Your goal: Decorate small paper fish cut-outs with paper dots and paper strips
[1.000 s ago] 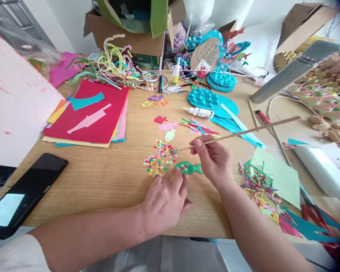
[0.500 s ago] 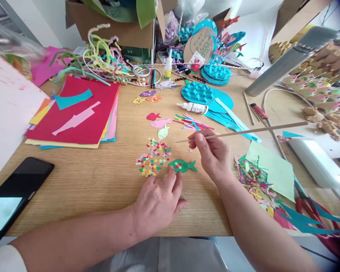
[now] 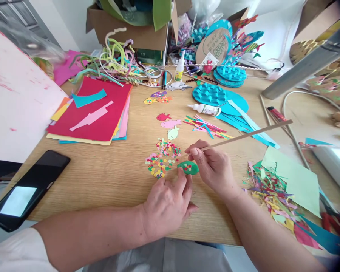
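Note:
A green paper fish (image 3: 190,168) with small coloured dots on it lies flat on the wooden table, its tail hidden behind my right hand. Fingertips of my left hand (image 3: 170,202) rest on the fish's lower edge, the fingers spread and holding nothing. My right hand (image 3: 211,166) pinches a thin wooden stick (image 3: 249,135), whose tip is close to the dots left of the fish. Loose paper dots (image 3: 159,162) lie in a small heap beside the fish. Above them are a light green fish (image 3: 173,133), a pink fish (image 3: 170,123) and a red fish (image 3: 163,117).
Coloured paper sheets (image 3: 93,113) and a black phone (image 3: 31,187) are on the left. A glue bottle (image 3: 208,110), paper strips (image 3: 205,126) and blue ovals (image 3: 235,100) lie beyond my hands. Paper scraps (image 3: 272,189) and red-handled scissors (image 3: 330,223) are at the right.
The view has turned left. My right hand has come closer to the green fish and now covers its tail. The stick's tip has moved down towards the dots.

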Motion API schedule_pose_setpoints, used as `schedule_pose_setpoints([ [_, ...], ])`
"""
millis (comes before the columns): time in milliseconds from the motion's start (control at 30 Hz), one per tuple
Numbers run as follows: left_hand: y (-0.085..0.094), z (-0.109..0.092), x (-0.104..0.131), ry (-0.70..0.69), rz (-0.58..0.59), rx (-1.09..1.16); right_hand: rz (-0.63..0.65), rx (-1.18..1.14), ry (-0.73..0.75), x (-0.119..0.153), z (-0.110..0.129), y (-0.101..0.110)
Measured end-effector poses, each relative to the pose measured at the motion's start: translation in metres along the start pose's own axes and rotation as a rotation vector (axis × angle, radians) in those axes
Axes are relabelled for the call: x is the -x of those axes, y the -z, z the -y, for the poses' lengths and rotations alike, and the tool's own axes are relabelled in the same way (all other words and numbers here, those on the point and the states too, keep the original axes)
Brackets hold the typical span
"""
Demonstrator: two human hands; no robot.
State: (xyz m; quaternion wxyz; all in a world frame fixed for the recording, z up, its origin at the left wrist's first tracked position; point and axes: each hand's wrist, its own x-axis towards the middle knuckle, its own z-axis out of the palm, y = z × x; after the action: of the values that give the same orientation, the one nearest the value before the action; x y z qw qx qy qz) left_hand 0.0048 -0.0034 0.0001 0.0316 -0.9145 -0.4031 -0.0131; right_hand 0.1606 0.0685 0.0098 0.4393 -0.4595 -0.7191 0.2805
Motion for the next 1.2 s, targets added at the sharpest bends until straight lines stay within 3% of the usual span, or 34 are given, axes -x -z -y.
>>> schedule_pose_setpoints([
  [200, -0.001, 0.000, -0.001, -0.018, -0.004, -0.010, -0.018, 0.078, 0.077, 0.001, 0.001, -0.004],
  [500, 0.002, 0.000, -0.001, -0.013, 0.000, 0.058, 0.136, 0.037, 0.144, 0.003, 0.006, -0.014],
  [1033, 0.000, 0.000, 0.000, -0.014, -0.036, 0.014, 0.012, 0.070, 0.145, 0.007, -0.001, -0.015],
  [1200, 0.000, 0.000, 0.001, -0.013, -0.023, -0.019, -0.194, 0.086, 0.073, 0.002, -0.002, -0.004],
])
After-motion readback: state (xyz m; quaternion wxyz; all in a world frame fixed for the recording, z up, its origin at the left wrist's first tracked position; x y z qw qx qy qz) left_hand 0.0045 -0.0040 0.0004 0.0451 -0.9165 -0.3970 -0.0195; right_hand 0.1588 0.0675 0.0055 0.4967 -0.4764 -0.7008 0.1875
